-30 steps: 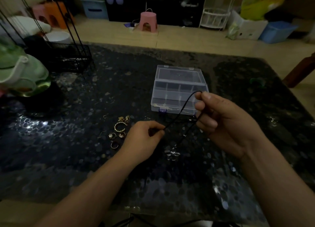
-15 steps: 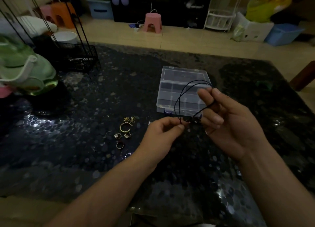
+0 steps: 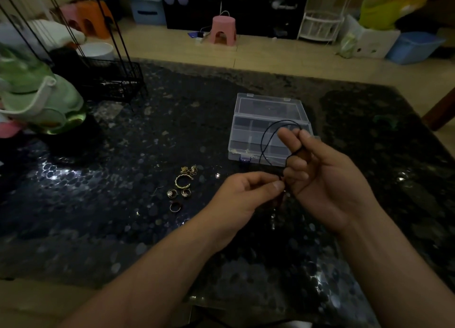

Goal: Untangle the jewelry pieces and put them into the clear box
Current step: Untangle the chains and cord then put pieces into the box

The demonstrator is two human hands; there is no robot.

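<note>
While both hands (image 3: 246, 194) (image 3: 327, 177) pinch black cord (image 3: 267, 140), clear box (image 3: 248, 130) sits open behind.

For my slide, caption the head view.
Both hands work a black cord before the open clear box.

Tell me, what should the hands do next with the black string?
Probably lower the cord into the box. It is already looped over the right hand's fingers, the left hand pinches its end, and the box lies open just behind.
</note>
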